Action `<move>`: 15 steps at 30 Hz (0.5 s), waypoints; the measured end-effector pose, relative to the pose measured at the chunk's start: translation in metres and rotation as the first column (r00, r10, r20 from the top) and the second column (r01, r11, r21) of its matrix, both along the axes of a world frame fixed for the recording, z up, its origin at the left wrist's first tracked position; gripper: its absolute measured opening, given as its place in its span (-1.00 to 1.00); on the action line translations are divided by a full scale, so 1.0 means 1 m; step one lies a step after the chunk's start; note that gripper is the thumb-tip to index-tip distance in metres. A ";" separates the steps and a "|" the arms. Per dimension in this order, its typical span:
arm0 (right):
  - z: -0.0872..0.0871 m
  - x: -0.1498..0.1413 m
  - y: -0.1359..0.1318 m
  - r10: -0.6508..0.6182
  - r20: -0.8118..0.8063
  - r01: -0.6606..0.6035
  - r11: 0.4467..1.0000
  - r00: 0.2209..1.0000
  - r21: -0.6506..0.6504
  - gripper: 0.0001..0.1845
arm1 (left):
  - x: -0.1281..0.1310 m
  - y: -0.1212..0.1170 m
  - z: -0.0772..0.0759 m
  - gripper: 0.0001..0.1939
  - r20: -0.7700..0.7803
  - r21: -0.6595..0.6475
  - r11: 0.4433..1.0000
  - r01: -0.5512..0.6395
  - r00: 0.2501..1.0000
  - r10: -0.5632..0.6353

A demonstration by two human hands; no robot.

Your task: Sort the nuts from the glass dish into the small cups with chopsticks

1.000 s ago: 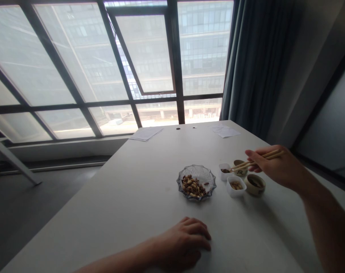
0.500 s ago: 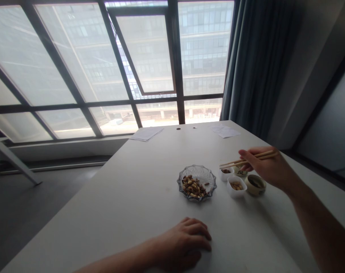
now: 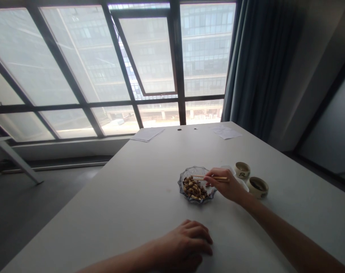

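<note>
My right hand point(image 3: 227, 186) is closed around a pair of wooden chopsticks point(image 3: 199, 177), reaching over the right rim of a scalloped glass bowl point(image 3: 195, 170). Their tips are at the top of a heap of mixed nuts or seeds point(image 3: 193, 189) in the bowl; whether they pinch one, I cannot tell. My left hand point(image 3: 188, 242) rests on the white table nearer to me, holding nothing, its fingers slightly bent and apart. Behind my right hand, two small white containers point(image 3: 243, 184) are mostly covered, so their contents are hidden.
Two beige cups stand right of the bowl: a smaller one point(image 3: 242, 170) with a dark mark and a nearer, wider one point(image 3: 257, 188). Papers point(image 3: 148, 134) lie at the far left of the table point(image 3: 138, 197), with more sheets point(image 3: 227, 132) at the far right. Windows and a curtain are beyond.
My right hand has moved left and down with the chopsticks, from above the white containers and cups to the glass bowl. My left hand has stayed in place.
</note>
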State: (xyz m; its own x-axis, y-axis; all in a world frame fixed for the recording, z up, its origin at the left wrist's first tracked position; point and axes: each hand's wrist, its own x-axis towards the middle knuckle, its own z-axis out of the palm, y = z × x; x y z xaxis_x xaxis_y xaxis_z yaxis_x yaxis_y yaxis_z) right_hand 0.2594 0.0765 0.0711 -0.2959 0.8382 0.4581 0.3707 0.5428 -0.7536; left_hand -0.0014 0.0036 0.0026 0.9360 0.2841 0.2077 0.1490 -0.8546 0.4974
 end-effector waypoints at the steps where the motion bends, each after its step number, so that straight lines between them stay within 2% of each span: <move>1: -0.003 -0.001 0.001 0.006 -0.007 -0.006 1.000 1.000 0.000 -0.50 | 0.000 0.000 0.000 -0.62 0.004 -0.001 1.000 0.000 1.000 0.000; 5: -0.010 -0.003 0.004 0.012 -0.078 -0.017 0.998 0.997 -0.065 -0.45 | -0.001 0.000 0.002 -0.62 -0.015 -0.016 1.000 0.003 1.000 -0.003; 8: -0.004 -0.001 0.003 -0.031 -0.120 0.019 0.995 0.992 -0.102 -0.43 | -0.001 0.000 0.001 -0.64 -0.027 -0.024 1.000 -0.005 1.000 0.004; 12: 0.021 0.014 -0.005 -0.124 -0.088 0.119 0.991 0.988 -0.054 -0.46 | 0.000 0.000 -0.004 -0.76 -0.008 -0.012 1.000 -0.011 1.000 0.011; 15: 0.046 0.033 -0.015 -0.234 -0.107 0.226 0.971 0.966 -0.082 -0.48 | 0.000 0.001 -0.007 -0.81 0.000 0.003 1.000 -0.014 1.000 0.014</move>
